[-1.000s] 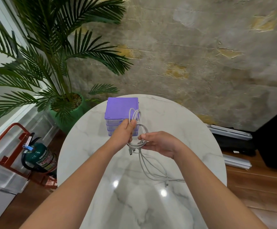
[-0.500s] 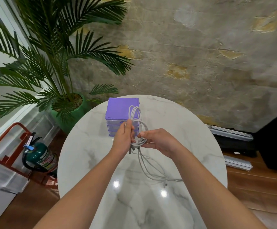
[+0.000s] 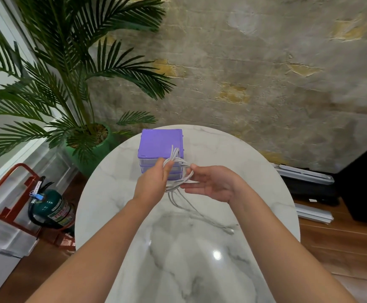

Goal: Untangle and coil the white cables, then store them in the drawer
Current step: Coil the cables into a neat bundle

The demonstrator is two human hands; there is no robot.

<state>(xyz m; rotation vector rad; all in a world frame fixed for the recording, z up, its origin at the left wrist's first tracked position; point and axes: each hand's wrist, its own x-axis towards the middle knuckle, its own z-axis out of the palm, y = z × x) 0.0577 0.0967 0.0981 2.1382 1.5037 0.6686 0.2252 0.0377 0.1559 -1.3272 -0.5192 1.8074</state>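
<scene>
A bundle of white cables hangs in loops between my hands above the round marble table. My left hand is closed around the loops on their left side. My right hand touches the loops from the right with thumb and fingertips, its other fingers spread out. Loose cable tails trail down onto the table to a plug end. Just behind my hands stands a small purple drawer unit with clear drawers, all of them closed.
A potted palm in a green pot stands left of the table. A green fire extinguisher in a red stand sits on the floor at left. Metal rails and a dark object lie on the floor at right.
Both hands have lifted slightly toward the drawer unit with the coil. My right hand has loosened, its fingers now spread, and the trailing tails have shortened on the table.
</scene>
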